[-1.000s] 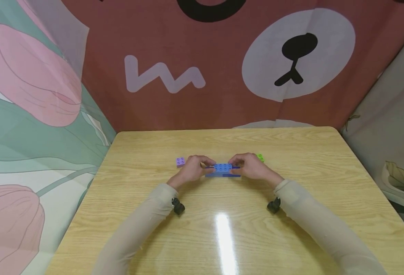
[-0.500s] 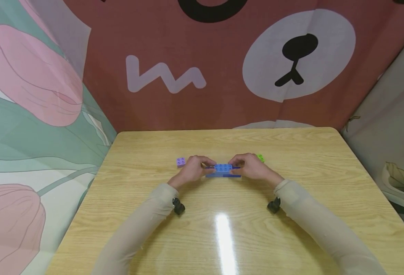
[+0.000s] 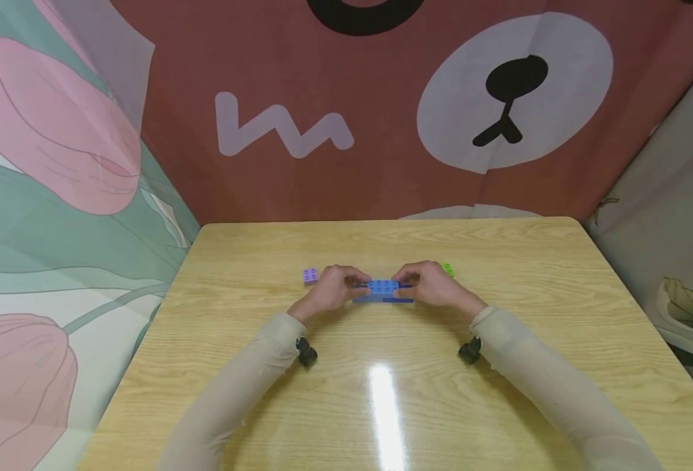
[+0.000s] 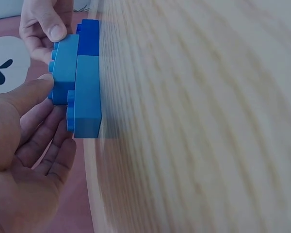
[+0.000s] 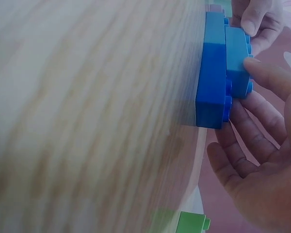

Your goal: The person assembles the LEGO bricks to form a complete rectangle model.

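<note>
A medium-blue toy building brick (image 3: 383,286) sits on top of two bricks placed end to end on the table. Of that lower pair, the left one is light blue (image 4: 88,99) and the right one dark blue (image 5: 212,87). My left hand (image 3: 331,288) pinches the top brick's left end, its thumb on the near side and fingers behind. At the opposite end my right hand (image 3: 431,284) holds the same brick between thumb and fingers. In the wrist views the top brick rests across the lower pair's joint; its studs show.
To the left of my left hand stands a small purple brick (image 3: 310,276). A lime green brick (image 3: 447,269) lies behind my right hand, partly covered by it. The wooden table (image 3: 346,405) ends at a red curtain (image 3: 322,190) with printed figures.
</note>
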A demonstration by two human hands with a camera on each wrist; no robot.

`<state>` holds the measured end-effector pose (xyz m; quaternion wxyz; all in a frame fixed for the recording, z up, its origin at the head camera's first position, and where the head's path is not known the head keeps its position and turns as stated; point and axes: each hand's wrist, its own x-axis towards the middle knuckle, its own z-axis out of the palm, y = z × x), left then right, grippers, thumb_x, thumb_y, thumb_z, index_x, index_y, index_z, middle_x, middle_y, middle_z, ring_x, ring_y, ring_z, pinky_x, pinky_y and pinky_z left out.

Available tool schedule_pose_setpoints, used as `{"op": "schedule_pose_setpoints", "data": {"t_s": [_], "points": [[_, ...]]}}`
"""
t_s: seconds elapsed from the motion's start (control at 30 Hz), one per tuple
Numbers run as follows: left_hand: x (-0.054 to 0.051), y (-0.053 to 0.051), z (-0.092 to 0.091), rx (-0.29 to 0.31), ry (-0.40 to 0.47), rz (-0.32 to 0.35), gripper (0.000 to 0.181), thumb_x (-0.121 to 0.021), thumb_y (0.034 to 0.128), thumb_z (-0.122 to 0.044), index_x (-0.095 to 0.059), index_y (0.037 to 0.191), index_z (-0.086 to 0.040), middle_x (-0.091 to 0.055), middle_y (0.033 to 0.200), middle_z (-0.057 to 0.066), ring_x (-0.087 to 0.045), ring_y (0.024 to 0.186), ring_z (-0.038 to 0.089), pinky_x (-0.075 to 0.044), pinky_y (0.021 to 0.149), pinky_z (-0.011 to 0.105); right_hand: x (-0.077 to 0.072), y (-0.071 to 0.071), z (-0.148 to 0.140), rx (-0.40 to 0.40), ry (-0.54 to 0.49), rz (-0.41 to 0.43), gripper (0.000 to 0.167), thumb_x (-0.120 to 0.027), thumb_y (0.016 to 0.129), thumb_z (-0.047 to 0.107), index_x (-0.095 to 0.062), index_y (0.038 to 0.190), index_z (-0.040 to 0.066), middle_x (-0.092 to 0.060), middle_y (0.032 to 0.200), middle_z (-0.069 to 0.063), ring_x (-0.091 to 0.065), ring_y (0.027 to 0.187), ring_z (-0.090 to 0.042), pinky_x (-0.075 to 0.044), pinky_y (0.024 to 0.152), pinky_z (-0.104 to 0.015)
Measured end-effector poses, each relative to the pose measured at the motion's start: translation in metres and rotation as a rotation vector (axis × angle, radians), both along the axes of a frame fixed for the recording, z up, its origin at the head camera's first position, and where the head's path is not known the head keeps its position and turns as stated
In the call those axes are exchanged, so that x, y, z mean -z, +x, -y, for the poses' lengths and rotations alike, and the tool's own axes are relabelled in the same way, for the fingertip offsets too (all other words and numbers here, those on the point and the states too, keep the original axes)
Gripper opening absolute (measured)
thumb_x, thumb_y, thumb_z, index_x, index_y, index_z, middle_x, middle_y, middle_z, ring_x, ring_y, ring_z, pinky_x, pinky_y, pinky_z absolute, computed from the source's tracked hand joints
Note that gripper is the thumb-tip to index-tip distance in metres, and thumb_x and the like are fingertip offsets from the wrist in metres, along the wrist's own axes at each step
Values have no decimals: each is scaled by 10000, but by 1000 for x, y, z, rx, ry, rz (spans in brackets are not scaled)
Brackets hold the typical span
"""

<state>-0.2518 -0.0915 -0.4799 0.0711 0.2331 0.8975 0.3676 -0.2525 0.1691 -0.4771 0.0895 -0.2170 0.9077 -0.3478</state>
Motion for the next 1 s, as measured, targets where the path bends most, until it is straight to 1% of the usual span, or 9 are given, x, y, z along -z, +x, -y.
{"op": "schedule_pose_setpoints", "data": {"t_s": [0.13, 0.37, 0.5, 0.6, 0.8, 1.0], "points": [[-1, 0, 0, 6, 2, -6, 245, -776, 883, -279, -765, 1104, -175, -762, 1068, -26, -668, 910, 92, -569, 805, 275, 0, -1, 0, -3, 4, -6, 258, -803, 854, 313, -748, 1076, 193, -759, 1072, 17, -716, 1042, -206, -570, 937, -431], [-1, -1, 0, 10, 3, -4, 244, -774, 885, -274, -763, 1103, -166, -763, 1072, -16, -687, 944, 106, -579, 851, 302, -1, -1, 0, -7, 4, 9, 259, -797, 860, 321, -746, 1081, 195, -757, 1076, 15, -716, 1045, -205, -568, 943, -431], [1, -1, 0, 13, 6, -5, 243, -774, 884, -276, -764, 1099, -163, -764, 1067, -14, -683, 937, 104, -577, 845, 306, -1, -1, 0, -13, 9, 6, 267, -796, 862, 318, -746, 1090, 188, -757, 1077, 12, -714, 1033, -193, -569, 939, -428], [0, -1, 0, 18, 9, -8, 245, -774, 884, -273, -764, 1100, -157, -765, 1067, -8, -687, 943, 111, -578, 848, 310, -1, 0, 0, -9, 8, 7, 265, -799, 859, 310, -747, 1088, 188, -757, 1074, 15, -714, 1032, -194, -569, 939, -427], [-2, 0, 0, 14, -18, -9, 255, -771, 888, -274, -763, 1113, -154, -759, 1101, 1, -701, 1013, 133, -578, 906, 318, -2, 0, 0, -14, 16, 9, 275, -802, 854, 321, -744, 1090, 194, -756, 1080, 16, -709, 1049, -212, -568, 937, -431], [-3, 2, -1, 1, -34, -6, 274, -764, 893, -300, -757, 1137, -175, -752, 1138, -3, -702, 1057, 151, -574, 932, 329, 0, -2, 0, 2, 32, 16, 290, -807, 846, 349, -737, 1093, 214, -753, 1069, 39, -705, 1037, -181, -567, 933, -407]]}}
